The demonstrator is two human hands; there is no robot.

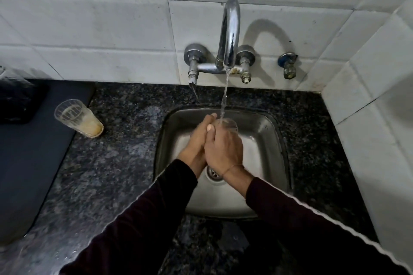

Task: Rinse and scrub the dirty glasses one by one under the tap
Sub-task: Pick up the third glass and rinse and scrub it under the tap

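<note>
Head view, single entry, landmark: sink (271, 131).

Hands: right hand (223, 146) over the middle of the sink, fingers curled round a clear glass (230, 123); left hand (196, 138) pressed against its left side, fingers reaching toward the glass rim. Whether the left fingers grip the glass or only rub it cannot be told.

Glass in hand: above the sink basin, far side of both hands, long axis tilted away from the person, mouth up. Water stream (224, 100) from the tap (230, 33) falls into or just beside the mouth. Judged step: rinsing and rubbing this glass.

Next item: dirty glass (78, 117), standing on the desk (116, 152) well left of the sink, yellowish residue at its base, leaning in this wide view. Left hand is the nearer; the reach would go left across the desk.

Surface: dark speckled stone desk around the sink; dark mat (33, 152) left of the dirty glass.

Room: white tiled wall (100, 29) behind the sink; small valve (288, 65) right of the tap.
</note>
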